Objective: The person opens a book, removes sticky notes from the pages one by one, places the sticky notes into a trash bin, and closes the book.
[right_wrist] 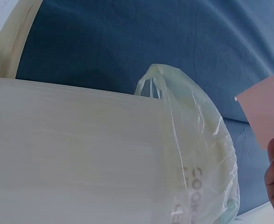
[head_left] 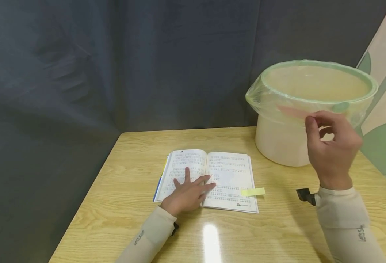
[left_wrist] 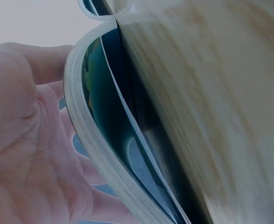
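An open book [head_left: 229,168] with printed pages lies on the wooden table. My left hand [head_left: 187,195] rests across its left page and the middle fold, fingers straight and spread. In the left wrist view, the palm faces the book's page edges [left_wrist: 92,140]. A yellow paper strip [head_left: 253,191] sticks out past the right page's edge. Raised in front of the bin, my right hand [head_left: 335,146] pinches a pink slip of paper [head_left: 294,111] between thumb and fingers. The right wrist view shows this pink slip [right_wrist: 266,109] at the right side.
A pale waste bin [head_left: 278,142] with a green rim stands at the table's back right. A translucent plastic bag [head_left: 258,96] lines it and folds over its rim. Behind the table hangs a dark curtain [head_left: 186,65]. A patterned wall [head_left: 385,146] is at the right.
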Demonstrator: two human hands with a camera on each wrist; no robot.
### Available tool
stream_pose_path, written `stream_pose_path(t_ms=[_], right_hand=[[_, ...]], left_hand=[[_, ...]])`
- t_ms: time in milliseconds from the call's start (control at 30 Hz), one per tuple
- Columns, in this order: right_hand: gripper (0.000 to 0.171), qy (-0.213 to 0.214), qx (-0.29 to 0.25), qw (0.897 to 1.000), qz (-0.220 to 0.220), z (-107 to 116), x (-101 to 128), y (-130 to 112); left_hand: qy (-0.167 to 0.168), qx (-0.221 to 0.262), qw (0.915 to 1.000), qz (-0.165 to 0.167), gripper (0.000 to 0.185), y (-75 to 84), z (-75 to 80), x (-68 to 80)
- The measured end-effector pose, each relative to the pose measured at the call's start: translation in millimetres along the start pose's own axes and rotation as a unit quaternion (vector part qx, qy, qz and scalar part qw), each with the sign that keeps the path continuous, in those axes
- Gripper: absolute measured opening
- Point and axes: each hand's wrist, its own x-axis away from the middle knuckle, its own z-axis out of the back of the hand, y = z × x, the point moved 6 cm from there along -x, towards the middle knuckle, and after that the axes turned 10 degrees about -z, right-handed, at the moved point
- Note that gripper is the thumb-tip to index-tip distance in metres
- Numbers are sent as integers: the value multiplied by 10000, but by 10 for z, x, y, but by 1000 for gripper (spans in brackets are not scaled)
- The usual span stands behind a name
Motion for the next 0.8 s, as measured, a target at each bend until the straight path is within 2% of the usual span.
stream_pose_path(t_ms=[200,300,400,600,667,800], right_hand=[[32,163,49,9994,-313,75,-86,149],[28,216,18,9986,-484,116,-132,202],[24,322,-61,9979,-555,155,-158,187],[32,712,27,9968,-367,171,-170,38],[30,758,106,9963,-381,164,-198,39],[14,698,457,9954,-479,123,-351,120]], left_hand=[[43,-17,10000,-6,45,2,5,1],[43,50,10000,10,45,4,-6,0],[4,86,10000,-12,47,13,-14,-6],[-62,53,10000,-24,48,21,-35,-24],[-63,9,10000,-11,47,13,-32,-23],[-43,-82,10000,6,46,-16,-16,-18]])
